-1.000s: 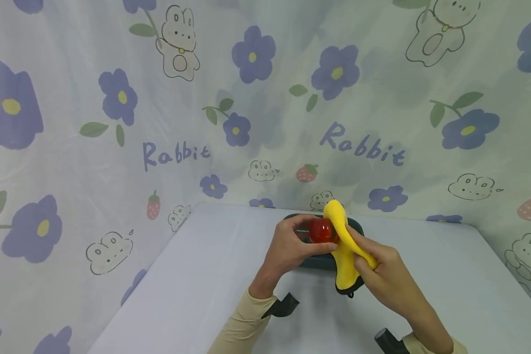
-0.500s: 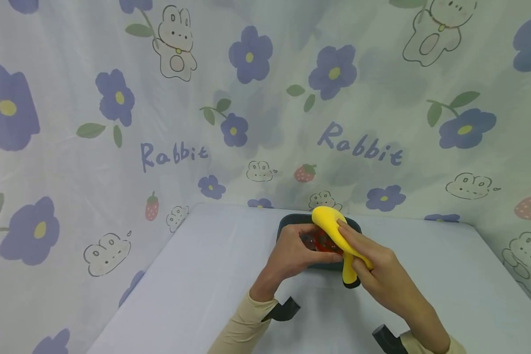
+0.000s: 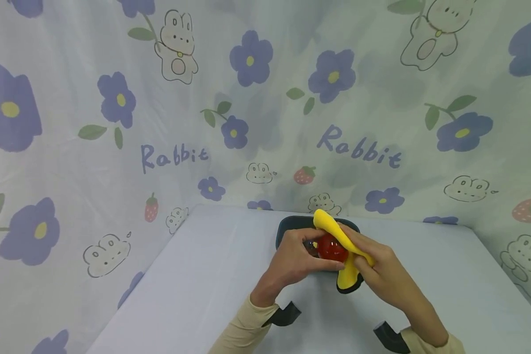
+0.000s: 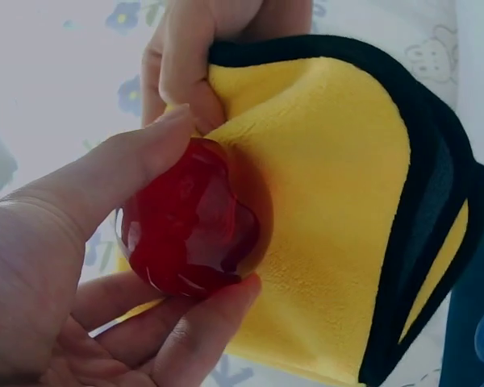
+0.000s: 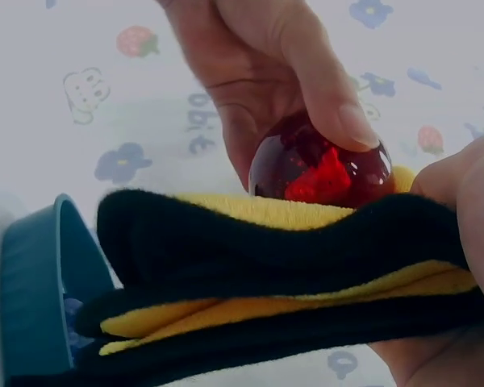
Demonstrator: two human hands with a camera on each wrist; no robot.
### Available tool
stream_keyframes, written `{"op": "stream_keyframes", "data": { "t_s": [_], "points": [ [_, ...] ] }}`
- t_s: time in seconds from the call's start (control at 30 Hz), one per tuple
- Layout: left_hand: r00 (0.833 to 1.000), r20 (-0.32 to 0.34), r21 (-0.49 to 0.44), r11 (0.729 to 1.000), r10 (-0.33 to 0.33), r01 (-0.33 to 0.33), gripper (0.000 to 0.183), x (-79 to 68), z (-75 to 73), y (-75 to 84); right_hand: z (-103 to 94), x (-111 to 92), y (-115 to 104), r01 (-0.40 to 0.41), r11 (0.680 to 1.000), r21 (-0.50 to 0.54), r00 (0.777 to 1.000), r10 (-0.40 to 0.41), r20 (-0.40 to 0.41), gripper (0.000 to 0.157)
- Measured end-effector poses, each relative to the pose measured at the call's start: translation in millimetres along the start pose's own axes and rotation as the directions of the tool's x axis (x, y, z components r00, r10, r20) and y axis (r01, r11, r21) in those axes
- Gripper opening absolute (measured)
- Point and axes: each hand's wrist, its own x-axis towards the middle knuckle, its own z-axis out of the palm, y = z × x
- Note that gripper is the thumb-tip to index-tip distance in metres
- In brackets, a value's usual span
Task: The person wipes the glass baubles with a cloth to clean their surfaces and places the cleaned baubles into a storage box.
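Observation:
My left hand [image 3: 292, 255] grips a shiny, see-through red ball [image 3: 331, 248] between thumb and fingers. In the left wrist view, the ball [image 4: 189, 226] lies right against a fuzzy yellow cloth [image 4: 331, 185] with black edging. My right hand [image 3: 382, 268] pinches this folded cloth [image 3: 347, 278], which drapes over the ball's right side in the head view. From the right wrist, the cloth's layered dark edges [image 5: 250, 250] stand in front of the ball's lower part.
Beneath and behind the hands is a dark teal bin [image 3: 287, 225], partly hidden by them. Bluish round things [image 5: 74, 322] show inside it in the right wrist view. A white table [image 3: 217, 255] meets a rabbit-patterned curtain [image 3: 270, 108] at the back.
The cloth has shifted over the ball, covering much of it half a second ago and less now. Both hands sit slightly lower than a second ago, still holding ball and cloth.

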Motion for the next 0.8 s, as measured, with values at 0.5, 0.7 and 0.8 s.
{"op": "stream_keyframes", "data": {
  "t_s": [0.5, 0.7, 0.8],
  "points": [
    [0.997, -0.039, -0.078, 0.994, 0.073, -0.075, 0.048, -0.3, -1.3, 0.0, 5.0, 0.1, 15.4, -0.247, 0.892, 0.379, 0.969, 0.232, 0.084, 0.044],
    [0.994, -0.091, -0.105, 0.992, 0.061, -0.071, 0.049, 1.5, -2.0, -5.6, 10.4, 2.0, 14.0, -0.325, 0.79, 0.52, 0.945, 0.291, 0.148, 0.045],
    [0.991, -0.121, -0.112, 0.991, 0.062, -0.075, 0.05, 2.3, -1.9, -8.4, 12.4, 1.6, 14.1, -0.372, 0.702, 0.607, 0.927, 0.315, 0.204, 0.047]
  ]
}}
